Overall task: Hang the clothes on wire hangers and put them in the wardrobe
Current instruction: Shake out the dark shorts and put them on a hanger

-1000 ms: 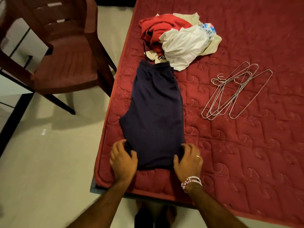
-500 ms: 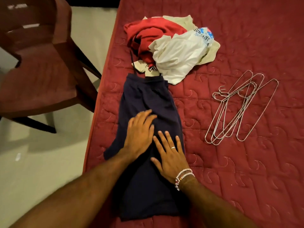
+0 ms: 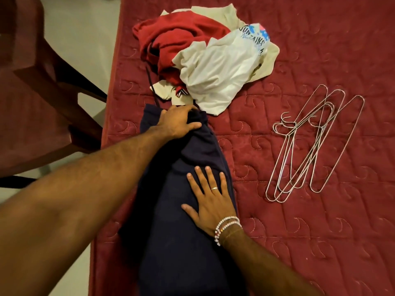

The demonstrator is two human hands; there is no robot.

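Only readable writing: blue print on the white tee (image 3: pixel 218 73), approx "UNTAINS" in caps w/ a smaller script line under it that is too small to read; the rest of the print is folded away. The tee sits on top of a clothes pile at the far end of the bed (image 3: pixel 299 242), overlapping a red garment (image 3: pixel 177 37) and a cream garment (image 3: pixel 220 13).

The navy garment (image 3: pixel 186 210) lies lengthwise along the bed's left edge, its far end touching the pile. The left hand (image 3: pixel 179 122) grips that far end, fingers curled over the bunched cloth, thumb on top. The right hand (image 3: pixel 210 201) lies flat on the garment's middle, fingers straight and spread, pressing it down. It wears 1 ring (image 3: pixel 214 188), and bead bracelets (image 3: pixel 226 227) circle the wrist.

A thin dark cord (image 3: pixel 150 82) runs from the pile's left side toward the navy garment's far end.

Wire hangers (image 3: pixel 314 150) lie bundled on the bed to the right, well apart from the clothes, hooks pointing left; count can't be told, as the wires overlap. Nothing lies btwn them and the navy garment except bare quilted cover.

A brown chair (image 3: pixel 32 103) stands on the pale floor (image 3: pixel 85 50) just beside the bed's left edge.
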